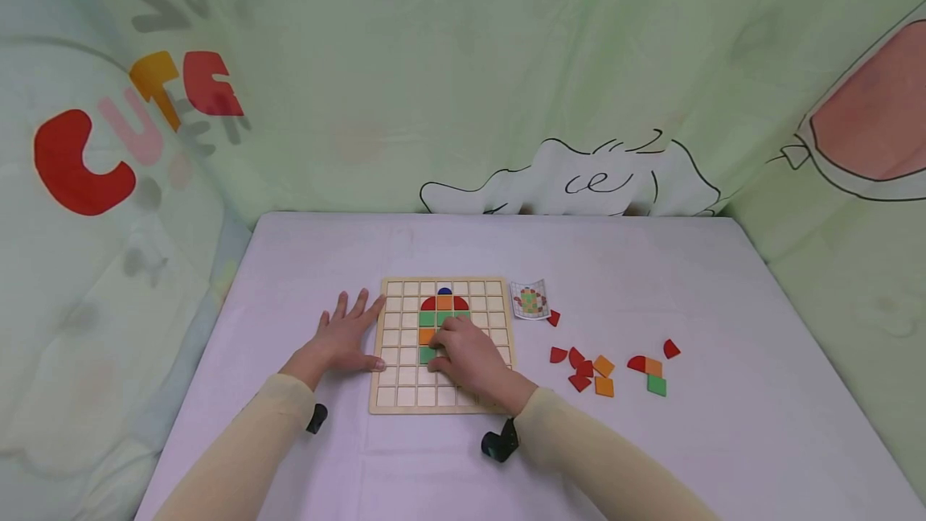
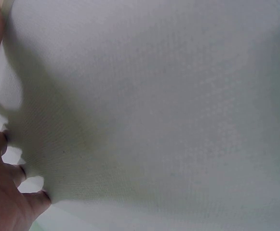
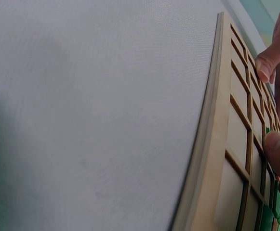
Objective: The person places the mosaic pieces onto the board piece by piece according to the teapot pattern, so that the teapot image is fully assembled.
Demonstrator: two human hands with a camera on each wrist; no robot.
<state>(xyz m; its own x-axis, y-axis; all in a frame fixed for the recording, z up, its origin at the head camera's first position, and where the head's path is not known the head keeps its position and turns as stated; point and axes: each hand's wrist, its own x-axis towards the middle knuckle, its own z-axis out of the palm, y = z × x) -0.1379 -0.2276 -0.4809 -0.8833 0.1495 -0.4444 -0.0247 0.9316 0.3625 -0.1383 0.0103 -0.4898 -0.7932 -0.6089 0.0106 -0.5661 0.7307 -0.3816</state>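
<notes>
A wooden grid board (image 1: 407, 397) lies on the table and bears colored tiles: a blue half-round on top, red quarter-rounds (image 1: 428, 305) beside an orange square (image 1: 444, 303), a green row, then an orange square above a green tile (image 1: 426, 355). Over the board's middle, my right hand (image 1: 469, 356) has its thumb and index finger curled at that green tile, pinching it; the palm hides cells beneath. In the right wrist view, green shows by the thumb (image 3: 278, 151). My left hand (image 1: 345, 338) lies spread at the board's left edge, its thumb touching the frame.
A small printed pattern card (image 1: 530, 300) lies right of the board, a red piece beside it. Loose red and orange pieces (image 1: 604, 387) are scattered further right, near a green square (image 1: 657, 385) and a lone red quarter-round (image 1: 671, 348). Fabric walls surround the table.
</notes>
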